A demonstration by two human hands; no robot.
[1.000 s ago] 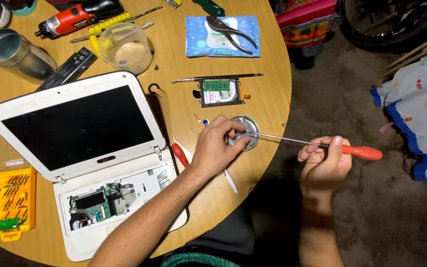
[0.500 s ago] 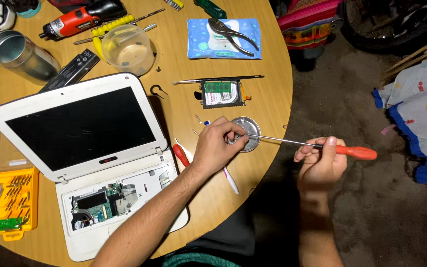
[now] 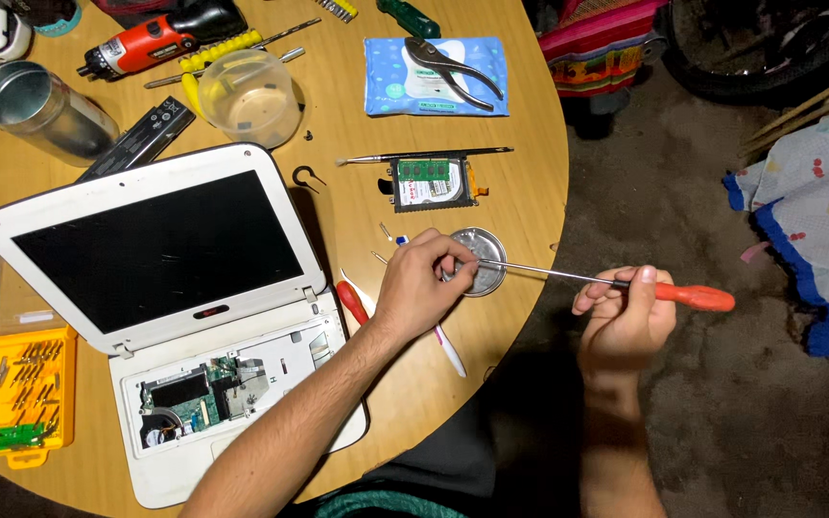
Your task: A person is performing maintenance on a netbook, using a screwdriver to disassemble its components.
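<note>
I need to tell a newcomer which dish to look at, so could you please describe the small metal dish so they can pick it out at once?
Start at the white laptop on the round wooden table; right of it, near the table's edge, lies the metal dish, just below the hard drive. The left hand touches it and the screwdriver shaft crosses it. It is the only flat, round, silver thing there.

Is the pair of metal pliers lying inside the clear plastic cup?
No, the pair of metal pliers lies on a blue wipes packet, apart from the clear plastic cup.
</note>
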